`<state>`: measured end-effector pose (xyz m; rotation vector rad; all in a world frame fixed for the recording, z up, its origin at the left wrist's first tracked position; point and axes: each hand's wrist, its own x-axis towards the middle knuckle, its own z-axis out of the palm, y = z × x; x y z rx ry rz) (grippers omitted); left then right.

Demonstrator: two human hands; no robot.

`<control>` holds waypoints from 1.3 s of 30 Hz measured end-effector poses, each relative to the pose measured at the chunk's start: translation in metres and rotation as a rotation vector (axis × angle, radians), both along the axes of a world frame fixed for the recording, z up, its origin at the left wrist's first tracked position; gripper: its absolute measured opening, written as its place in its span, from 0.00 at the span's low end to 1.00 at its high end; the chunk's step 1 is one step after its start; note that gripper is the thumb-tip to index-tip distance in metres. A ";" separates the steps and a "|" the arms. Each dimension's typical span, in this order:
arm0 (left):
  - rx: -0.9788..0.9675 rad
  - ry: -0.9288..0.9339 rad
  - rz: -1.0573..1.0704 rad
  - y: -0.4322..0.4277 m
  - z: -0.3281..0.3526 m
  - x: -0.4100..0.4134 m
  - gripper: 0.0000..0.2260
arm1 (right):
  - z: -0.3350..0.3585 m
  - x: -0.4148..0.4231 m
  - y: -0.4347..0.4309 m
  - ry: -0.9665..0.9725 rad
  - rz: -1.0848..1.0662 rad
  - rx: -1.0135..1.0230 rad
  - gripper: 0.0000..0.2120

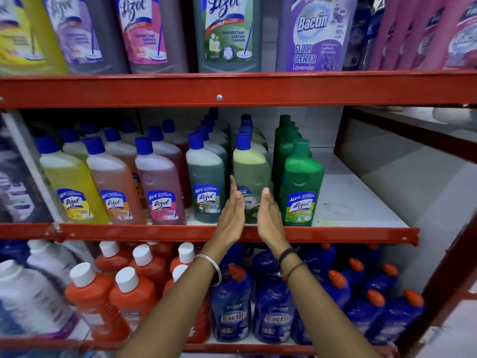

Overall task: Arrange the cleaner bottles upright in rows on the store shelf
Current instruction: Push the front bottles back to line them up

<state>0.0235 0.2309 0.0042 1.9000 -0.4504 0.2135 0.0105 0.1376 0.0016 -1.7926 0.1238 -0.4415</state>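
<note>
Left hand (231, 215) and right hand (268, 215), fingers straight and open, palms facing, flank the pale green bottle (250, 174) at the front of the middle shelf (361, 232), apparently to square it into its row. Contact cannot be confirmed; its lower label is hidden behind the hands.

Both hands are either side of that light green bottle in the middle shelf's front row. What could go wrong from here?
The light green bottle stands close between the dark green bottle and the bright green bottle; the left hand or right hand could knock one over. It also stands near the shelf's front edge and might tip off.
</note>
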 end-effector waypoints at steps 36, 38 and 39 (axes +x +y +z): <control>-0.038 0.206 0.110 0.083 0.005 -0.001 0.40 | 0.008 0.004 0.103 0.076 0.064 0.134 0.56; -0.016 0.214 0.075 0.087 0.002 -0.009 0.39 | 0.002 0.001 0.104 0.092 0.073 0.134 0.54; 0.001 0.213 0.062 0.089 0.002 -0.012 0.40 | 0.000 -0.001 0.105 0.103 0.068 0.138 0.53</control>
